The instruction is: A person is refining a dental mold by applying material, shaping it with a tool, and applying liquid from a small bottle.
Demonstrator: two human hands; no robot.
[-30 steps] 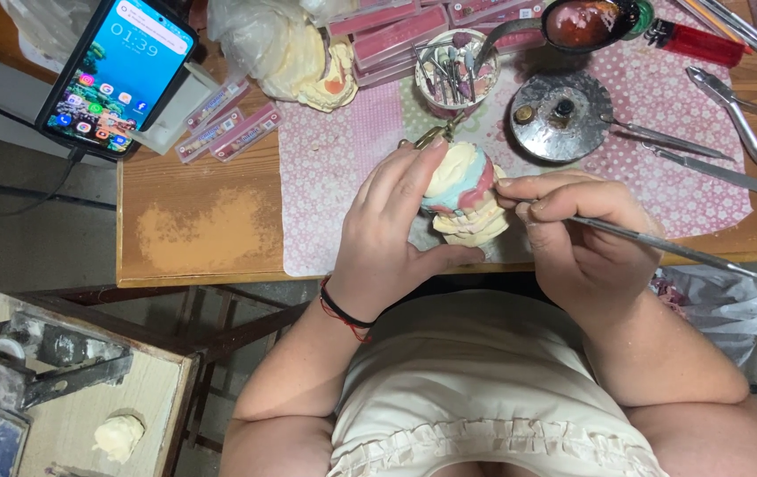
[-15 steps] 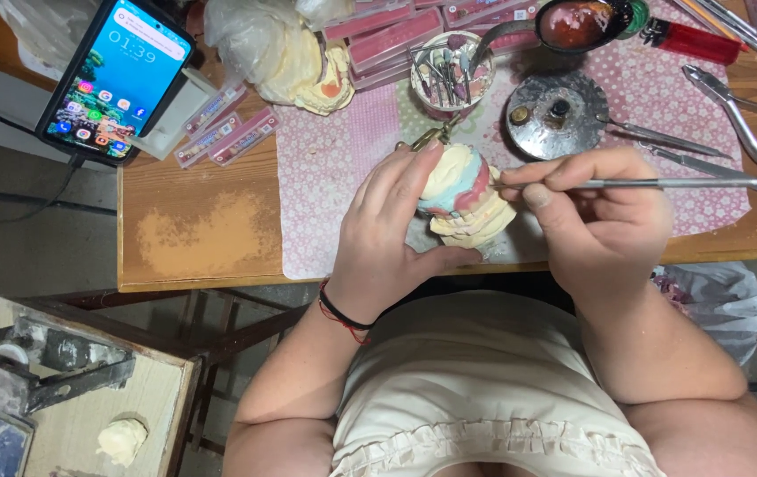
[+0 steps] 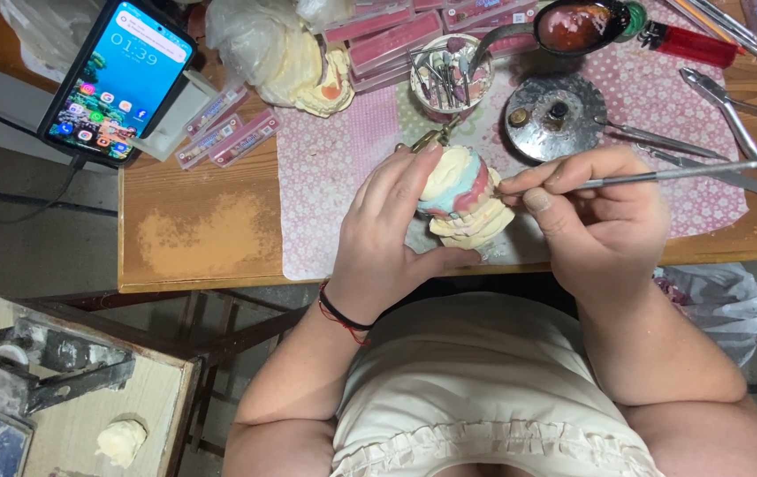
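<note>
The dental cast (image 3: pixel 462 199), a cream plaster model with pink and pale blue wax on it, sits at the near edge of the desk (image 3: pixel 210 238), just over the lap, near the centre of the view. The left hand (image 3: pixel 391 234) is wrapped around it from the 9 o'clock side, fingers curled over the top and thumb under the lower plaster base, gripping it firmly. The right hand (image 3: pixel 604 225) is closed in a pen-like pinch on a thin metal carving tool (image 3: pixel 661 175); the tool's tip reaches the pink wax at the cast's 3 o'clock side, and its handle runs out toward 3 o'clock above the desk. The two hands are close together, meeting at the cast.

A pink dotted cloth (image 3: pixel 334 168) lies under the work. At 12 o'clock from the cast stands a small cup of burs (image 3: pixel 449 84), and at 1 o'clock a round metal dish (image 3: pixel 555 115). Further toward 1 o'clock sit a dark bowl of red wax (image 3: pixel 577 25) and a red lighter (image 3: pixel 688 44). Pliers (image 3: pixel 723 97) lie at 2 o'clock. A lit phone (image 3: pixel 117 79) leans at 10 o'clock, with a second plaster model (image 3: pixel 299 66) at 11 o'clock.
</note>
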